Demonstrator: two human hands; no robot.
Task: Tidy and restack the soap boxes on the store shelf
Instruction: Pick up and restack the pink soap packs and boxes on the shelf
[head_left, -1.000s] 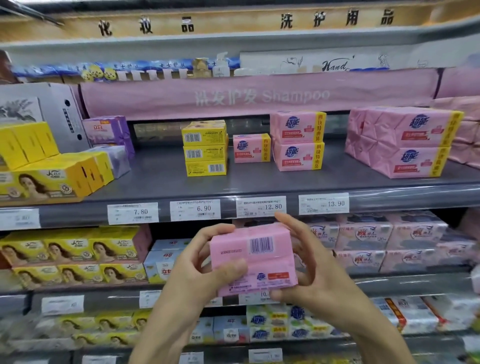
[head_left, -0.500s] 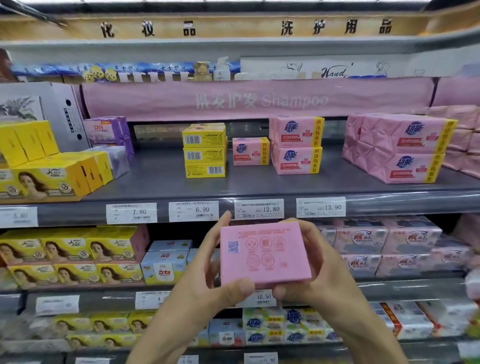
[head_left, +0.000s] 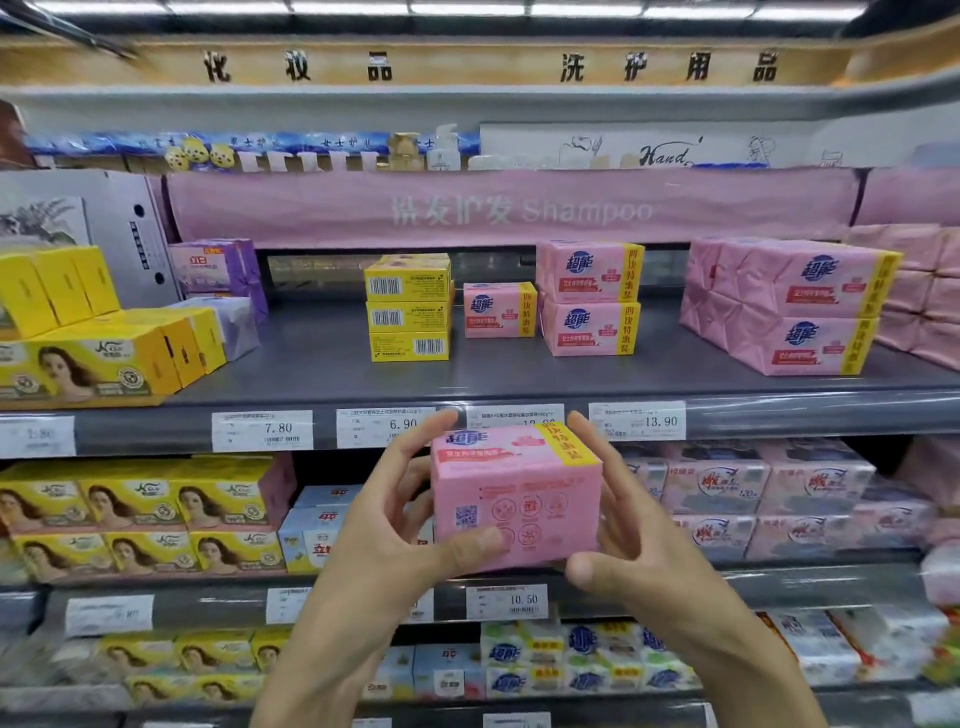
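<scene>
I hold a pink soap box (head_left: 517, 493) in front of the shelf edge, below the upper grey shelf (head_left: 519, 374). My left hand (head_left: 395, 525) grips its left side with the thumb on the front face. My right hand (head_left: 634, 530) clasps its right side. The box's top face with blue logo and yellow stripe tilts toward the shelf. On the shelf stand a single small pink box (head_left: 500, 310), a stack of two pink boxes (head_left: 589, 299), a larger pink stack (head_left: 789, 306) and three stacked yellow boxes (head_left: 408, 307).
Yellow boxes with a portrait (head_left: 93, 358) and purple boxes (head_left: 218, 270) fill the shelf's left end. Price tags (head_left: 384, 426) line the shelf edge. Lower shelves hold more yellow, blue and pink soap packs (head_left: 727, 493). A pink shampoo banner (head_left: 519, 210) hangs above.
Both hands have turned the pink box: first its barcode side faced me, then the flat back; now it is tipped so the logo top shows, and held slightly higher.
</scene>
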